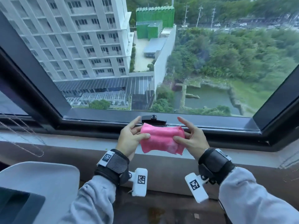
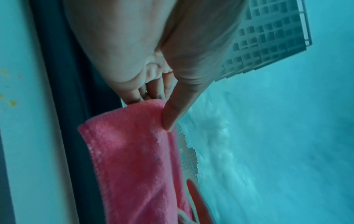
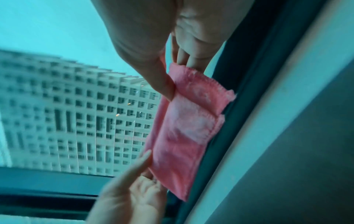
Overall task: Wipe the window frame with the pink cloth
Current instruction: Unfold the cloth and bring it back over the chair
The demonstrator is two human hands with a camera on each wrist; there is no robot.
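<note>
A folded pink cloth [image 1: 161,138] is held between both hands just in front of the dark window frame [image 1: 210,123], below its black latch [image 1: 154,118]. My left hand [image 1: 131,136] pinches the cloth's left end between thumb and fingers, index finger pointing out. My right hand [image 1: 189,138] pinches the right end the same way. In the left wrist view the thumb presses on the pink cloth [image 2: 134,159]. In the right wrist view the pink cloth [image 3: 187,125] hangs beside the dark window frame [image 3: 247,91], with pale smudges on it.
A pale sill [image 1: 64,139] and a brown ledge [image 1: 48,152] run below the frame. A bead chain [image 1: 24,139] lies at the left. A grey object [image 1: 40,183] sits at the lower left. Frame posts [image 1: 32,75] slant up on both sides.
</note>
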